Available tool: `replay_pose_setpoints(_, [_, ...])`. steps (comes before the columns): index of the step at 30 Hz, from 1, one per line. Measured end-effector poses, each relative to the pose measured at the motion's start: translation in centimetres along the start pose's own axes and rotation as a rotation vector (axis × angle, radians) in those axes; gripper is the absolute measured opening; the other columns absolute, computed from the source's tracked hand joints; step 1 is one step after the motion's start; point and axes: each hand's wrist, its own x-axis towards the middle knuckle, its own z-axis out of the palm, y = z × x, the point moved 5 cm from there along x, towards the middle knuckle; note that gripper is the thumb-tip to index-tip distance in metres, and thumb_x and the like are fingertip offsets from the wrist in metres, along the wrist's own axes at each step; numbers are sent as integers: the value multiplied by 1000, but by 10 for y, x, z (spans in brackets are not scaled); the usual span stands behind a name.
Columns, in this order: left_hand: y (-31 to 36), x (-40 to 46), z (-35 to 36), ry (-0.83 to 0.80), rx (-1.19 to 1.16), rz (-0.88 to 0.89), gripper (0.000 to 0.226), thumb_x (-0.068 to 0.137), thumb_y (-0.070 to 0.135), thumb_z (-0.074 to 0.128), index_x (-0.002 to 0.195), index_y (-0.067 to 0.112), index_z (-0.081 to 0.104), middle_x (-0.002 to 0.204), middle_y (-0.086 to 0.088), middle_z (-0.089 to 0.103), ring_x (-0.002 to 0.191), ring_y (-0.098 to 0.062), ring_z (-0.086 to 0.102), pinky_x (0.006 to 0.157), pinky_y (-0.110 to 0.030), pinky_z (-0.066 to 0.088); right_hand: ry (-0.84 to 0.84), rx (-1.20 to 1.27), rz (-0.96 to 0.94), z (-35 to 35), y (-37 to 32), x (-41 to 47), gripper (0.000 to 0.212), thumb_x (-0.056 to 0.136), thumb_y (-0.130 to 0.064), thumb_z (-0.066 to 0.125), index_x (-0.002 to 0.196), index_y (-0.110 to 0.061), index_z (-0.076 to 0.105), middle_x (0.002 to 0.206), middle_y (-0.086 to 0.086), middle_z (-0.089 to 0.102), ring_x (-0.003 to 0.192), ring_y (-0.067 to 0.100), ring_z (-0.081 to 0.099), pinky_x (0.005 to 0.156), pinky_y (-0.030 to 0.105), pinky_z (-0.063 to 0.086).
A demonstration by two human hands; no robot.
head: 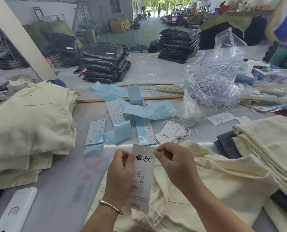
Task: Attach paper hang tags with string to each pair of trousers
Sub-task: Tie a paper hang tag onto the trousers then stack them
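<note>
Head view: the hang tag [142,174] is held upright above the cream trousers [206,185] that lie spread directly below both hands. The left hand [121,171] grips the tag's left edge, thumb on the printed face and fingers curled behind it. The right hand [171,163] pinches the tip of a thin white string [152,150] between thumb and forefinger, just to the right of the punched hole at the top of the tag; the string end is aimed at the hole but does not appear to be through it yet. The tag is judged to be light, thin card, stiff enough to stand unsupported but easily creased, so it is best held by one long edge below the hole, leaving the hole uncovered. The string is judged limp and fine: grip it close to its tip, or the end will droop and miss the hole. The trousers look soft and pliable and will bunch if dragged; lift them only at the loop or buttonhole that takes the string. Left of the tag lies a folded stack of cream garments [30,128]. Beyond the tag lie blue label strips [134,113] and more strung tags [168,133]. To the right of the tag are more folded cream garments [271,144]. Beyond and to the right of the tag, a clear bag of white fasteners [213,81] stands on the table [69,173].
</note>
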Motion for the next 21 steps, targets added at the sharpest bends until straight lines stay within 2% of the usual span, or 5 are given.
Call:
replay_pose_setpoints(5, [22,-14,3,-25,-88,212,7,96,20,54,93,27,55,83,18,71,70,-2,67,58,-13,47,82,-208,-153,6,-19,-5,5,84,-22,70,79,-23,71,65,-18,50,63,4,44,59,27,35])
replay_pose_setpoints(9, [30,-18,5,-96,-146,260,15,94,30,52,105,36,60,93,22,73,76,-2,70,60,-14,51,180,-241,-171,3,-24,-5,13,79,-30,63,73,-22,72,65,-14,56,61,5,43,55,24,34])
replay_pose_setpoints(13, [28,-16,3,-85,-136,269,22,92,27,51,109,33,62,98,20,72,73,-8,69,61,-22,54,202,-293,-160,3,-26,-5,14,75,-30,61,67,-22,69,62,-11,59,57,6,40,53,23,32])
replay_pose_setpoints(18, [30,-14,2,-85,-95,325,23,90,24,51,106,36,63,90,18,72,62,-14,65,57,-29,53,185,-290,-131,5,-23,-3,12,77,-28,66,67,-20,69,60,-15,45,59,8,41,54,25,31])
replay_pose_setpoints(21, [33,-15,1,-104,-99,351,19,90,29,55,103,39,64,73,4,68,53,-19,57,51,-34,48,165,-256,-125,7,-25,-2,10,79,-24,72,70,-21,70,62,-16,47,61,8,44,55,27,34])
